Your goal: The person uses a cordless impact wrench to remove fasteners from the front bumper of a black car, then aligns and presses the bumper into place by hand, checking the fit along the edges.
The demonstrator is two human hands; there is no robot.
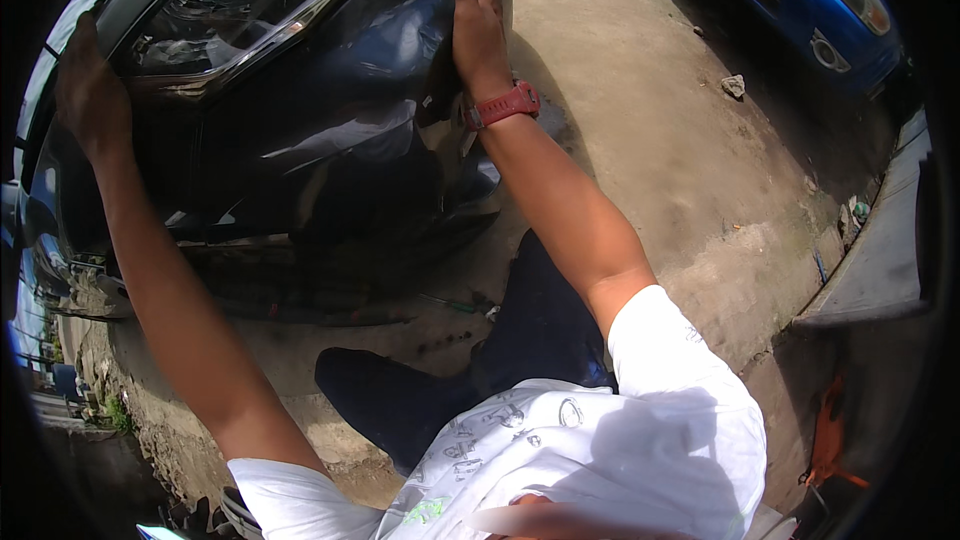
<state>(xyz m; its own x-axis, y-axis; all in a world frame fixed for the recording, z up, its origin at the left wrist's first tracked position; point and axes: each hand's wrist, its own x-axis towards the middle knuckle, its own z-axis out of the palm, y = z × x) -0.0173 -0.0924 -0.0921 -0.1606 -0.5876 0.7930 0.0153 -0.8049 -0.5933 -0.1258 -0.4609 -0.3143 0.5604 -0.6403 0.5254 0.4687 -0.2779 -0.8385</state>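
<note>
A glossy dark car front stands before me, with its bumper below a long headlamp edged by a bright chrome strip. My arms reach forward, spread to either side of it. At the far left, my left hand rests against the dark bodywork, its fingers stretched upward. My right hand lies along the bumper's right edge, fingers extended and pointing away from me. A red wristwatch circles my right wrist. The palms and their contact with the panel are mostly hidden.
A blue car stands at the upper right, on sandy ground. A pale stone lies near it. Along the right side is a grey panel, with an orange metal object below it. My dark-trousered legs are close to the bumper.
</note>
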